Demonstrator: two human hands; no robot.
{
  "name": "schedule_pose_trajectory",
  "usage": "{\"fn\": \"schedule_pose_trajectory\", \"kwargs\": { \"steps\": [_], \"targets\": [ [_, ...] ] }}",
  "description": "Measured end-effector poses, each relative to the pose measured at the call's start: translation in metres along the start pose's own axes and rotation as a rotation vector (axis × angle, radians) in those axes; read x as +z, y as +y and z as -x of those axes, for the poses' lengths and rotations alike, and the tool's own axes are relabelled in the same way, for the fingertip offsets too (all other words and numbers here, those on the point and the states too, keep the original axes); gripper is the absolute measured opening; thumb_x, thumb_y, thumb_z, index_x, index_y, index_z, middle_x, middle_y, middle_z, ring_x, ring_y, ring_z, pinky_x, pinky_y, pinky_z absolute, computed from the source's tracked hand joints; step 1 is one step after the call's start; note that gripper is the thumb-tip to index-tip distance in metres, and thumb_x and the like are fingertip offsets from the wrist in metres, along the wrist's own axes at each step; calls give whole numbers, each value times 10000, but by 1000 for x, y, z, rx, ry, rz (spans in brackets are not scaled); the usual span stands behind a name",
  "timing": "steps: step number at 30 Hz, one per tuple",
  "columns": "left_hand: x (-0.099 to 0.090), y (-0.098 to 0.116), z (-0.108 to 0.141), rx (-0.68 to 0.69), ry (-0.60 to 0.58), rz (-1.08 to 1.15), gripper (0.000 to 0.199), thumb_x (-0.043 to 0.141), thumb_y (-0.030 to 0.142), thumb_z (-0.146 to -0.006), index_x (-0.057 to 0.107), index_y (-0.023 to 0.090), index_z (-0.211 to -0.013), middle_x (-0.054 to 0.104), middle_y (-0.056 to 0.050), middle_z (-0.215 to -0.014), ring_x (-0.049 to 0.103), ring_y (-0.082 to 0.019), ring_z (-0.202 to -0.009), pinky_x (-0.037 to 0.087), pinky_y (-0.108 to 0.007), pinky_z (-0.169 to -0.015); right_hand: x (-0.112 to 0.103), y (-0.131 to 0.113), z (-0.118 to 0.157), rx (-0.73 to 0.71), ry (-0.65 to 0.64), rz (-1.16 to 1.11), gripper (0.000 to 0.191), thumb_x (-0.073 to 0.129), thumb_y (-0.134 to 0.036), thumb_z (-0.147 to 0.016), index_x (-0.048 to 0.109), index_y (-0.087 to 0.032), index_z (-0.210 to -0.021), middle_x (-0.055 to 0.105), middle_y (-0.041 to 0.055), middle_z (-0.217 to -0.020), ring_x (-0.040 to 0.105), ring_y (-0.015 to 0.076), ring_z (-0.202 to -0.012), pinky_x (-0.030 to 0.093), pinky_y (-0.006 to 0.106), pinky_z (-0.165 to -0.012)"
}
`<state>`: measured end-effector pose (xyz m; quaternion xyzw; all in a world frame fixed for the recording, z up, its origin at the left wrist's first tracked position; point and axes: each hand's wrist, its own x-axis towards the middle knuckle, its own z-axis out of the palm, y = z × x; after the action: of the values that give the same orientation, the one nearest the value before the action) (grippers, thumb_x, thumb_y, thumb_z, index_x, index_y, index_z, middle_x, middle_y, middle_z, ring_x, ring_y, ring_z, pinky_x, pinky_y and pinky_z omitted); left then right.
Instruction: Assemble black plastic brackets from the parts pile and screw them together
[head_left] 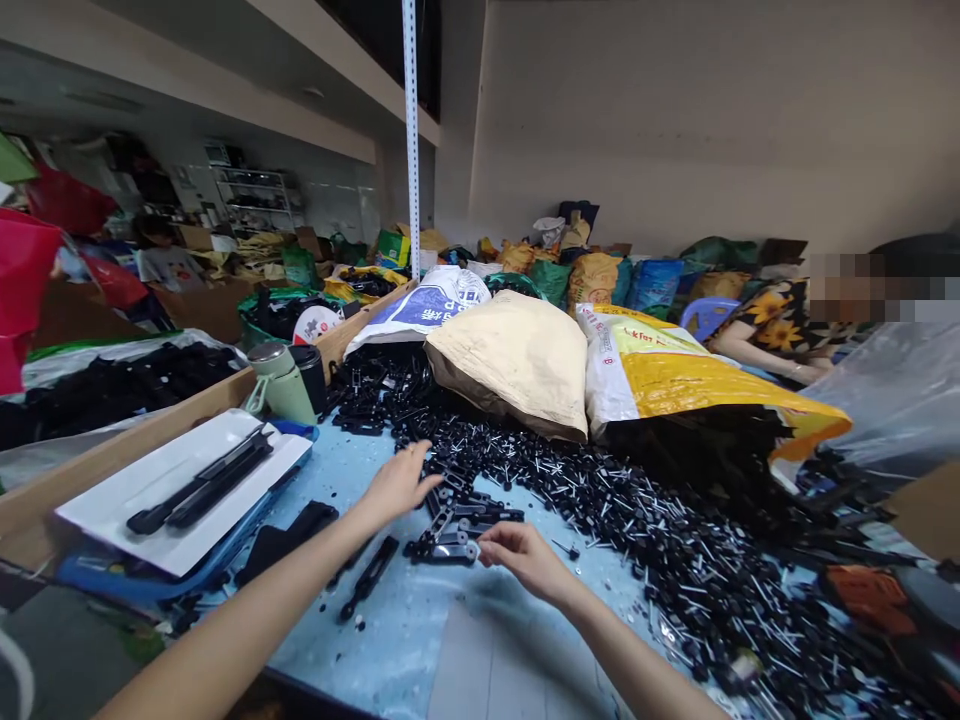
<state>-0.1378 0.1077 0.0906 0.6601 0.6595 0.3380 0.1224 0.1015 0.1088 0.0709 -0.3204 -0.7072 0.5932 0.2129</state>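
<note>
My left hand (401, 482) reaches over the table at the near edge of a heap of black plastic parts (382, 370); its fingers are stretched out and the thumb stands apart. Beneath and beside it lies a small group of flat black pieces with round holed ends (461, 520). My right hand (529, 562) is closed in a pinch at the right end of one such piece (446, 553); what sits between the fingertips is too small to make out. A separate long black piece (370, 578) rests to the left on the blue tabletop (390, 650).
Many black-headed pins with metal shafts (555, 480) spread across the right side. A paper sack (517, 360) and a yellow sack (675, 370) stand behind. On the left are a white board (97, 510) with black bars and a green flask (281, 385). A co-worker (772, 320) sits right.
</note>
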Motion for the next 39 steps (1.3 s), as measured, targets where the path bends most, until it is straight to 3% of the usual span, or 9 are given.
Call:
{"fn": "schedule_pose_trajectory", "kwargs": {
  "steps": [7, 12, 16, 21, 23, 26, 28, 34, 39],
  "targets": [
    [-37, 11, -129, 1, 295, -550, 604, 516, 286, -768, 268, 109, -1289, 322, -194, -1305, 344, -317, -1171, 317, -391, -931, -56, -10, -11, -39, 116, 187, 311, 530, -436, -772, 637, -143, -787, 623, 29, -691, 568, 151, -675, 439, 263, -645],
    [-46, 30, -202, 26, 259, -686, 676, 560, 166, -704, 280, 209, -1318, 300, -143, -1362, 247, -335, -1239, 250, -452, -958, -132, -37, -51, -113, 245, 360, 318, 500, -427, -789, 635, -140, -814, 631, 38, -712, 573, 156, -677, 448, 265, -632],
    [-40, 56, -254, -62, 163, -607, 360, 430, 145, -756, 559, 187, -1090, 604, -125, -1042, 507, -278, -1027, 372, -371, -841, -172, -56, -91, -207, 375, 557, 298, 481, -408, -807, 629, -150, -830, 643, 47, -752, 576, 158, -692, 456, 272, -646],
    [-17, 114, -311, 11, 219, -575, 337, 325, 200, -810, 605, 165, -994, 625, -121, -986, 562, -237, -939, 402, -286, -724, -186, -59, -140, -294, 115, 742, 468, 579, -463, -720, 567, -156, -1073, 637, 88, -959, 589, 212, -858, 471, 331, -765],
    [-8, 128, -322, 76, 265, -547, 321, 336, 191, -796, 620, 162, -941, 638, -113, -936, 579, -224, -892, 401, -273, -689, -201, -58, -155, -306, 302, 824, 560, 584, -444, -714, 502, -124, -1166, 569, 142, -1114, 529, 259, -1014, 417, 394, -877],
    [2, 123, -318, 198, 308, -545, 285, 357, 167, -759, 635, 142, -815, 650, -110, -796, 600, -218, -763, 403, -278, -612, -241, -62, -162, -336, 790, 856, 485, 531, -388, -750, 510, -100, -1139, 520, 177, -1171, 477, 280, -1085, 378, 437, -912],
    [11, 105, -299, 372, 210, -606, 263, 370, 140, -725, 630, 129, -763, 636, -112, -722, 594, -216, -698, 407, -289, -580, -267, -67, -159, -341, 938, 803, 395, 507, -387, -763, 553, -120, -1051, 585, 150, -1060, 550, 253, -968, 435, 410, -830],
    [65, 34, -210, 905, -242, -678, 159, 437, 68, -634, 585, 122, -652, 571, -79, -554, 553, -179, -534, 422, -288, -498, -289, -81, -184, -102, 825, 848, 474, 405, -540, -797, 539, -141, -1014, 627, 109, -903, 592, 212, -812, 446, 343, -727],
    [77, 22, -170, 713, -258, -735, 154, 446, 79, -698, 591, 104, -742, 606, -104, -646, 587, -222, -644, 456, -334, -565, -308, -77, -253, 344, 1035, 1030, 1047, 558, -740, -505, 372, 3, -1219, 431, 274, -1209, 382, 372, -1132, 314, 458, -903]
  ]
}}
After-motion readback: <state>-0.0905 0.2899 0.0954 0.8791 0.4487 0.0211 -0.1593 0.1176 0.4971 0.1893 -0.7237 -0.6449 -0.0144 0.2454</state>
